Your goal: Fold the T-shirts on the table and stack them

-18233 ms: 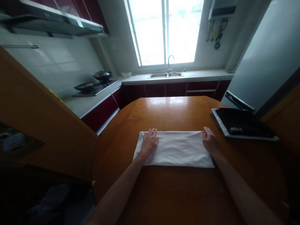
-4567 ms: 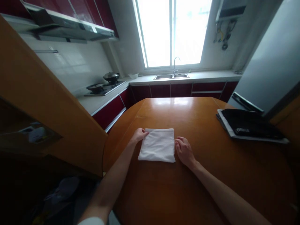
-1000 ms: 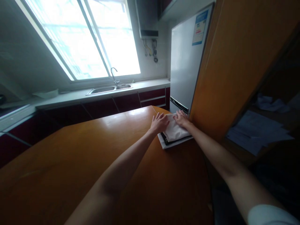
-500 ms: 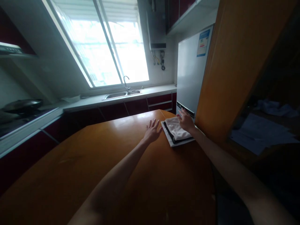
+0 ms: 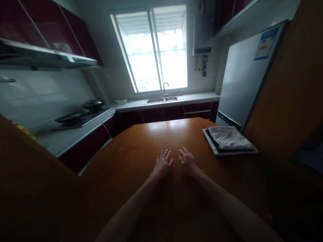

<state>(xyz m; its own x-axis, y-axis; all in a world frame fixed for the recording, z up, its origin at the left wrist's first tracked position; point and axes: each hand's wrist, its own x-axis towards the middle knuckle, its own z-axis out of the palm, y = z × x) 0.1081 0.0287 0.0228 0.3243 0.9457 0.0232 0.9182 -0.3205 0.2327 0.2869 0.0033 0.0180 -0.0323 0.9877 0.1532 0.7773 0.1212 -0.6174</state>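
Both hands rest on or just over the brown wooden table (image 5: pixel 141 144), side by side with a small gap between them. My left hand (image 5: pixel 163 164) has its fingers spread and holds nothing. To its right, my right hand (image 5: pixel 188 161) is also open, palm down, with nothing in it. A stack of folded cloths (image 5: pixel 229 139), light ones with a black one between them, lies near the table's right edge, apart from both hands.
Beyond the table a counter holds a sink (image 5: pixel 161 100) under a window. A stove with a lidded pan (image 5: pixel 93 104) is at the left, below a range hood (image 5: pixel 50 55). A grey refrigerator (image 5: pixel 247 74) stands behind the cloths at the right.
My right hand has left the cloth stack and moved left to the table's middle beside my left hand. The camera view has turned to the left, showing more of the stove side.
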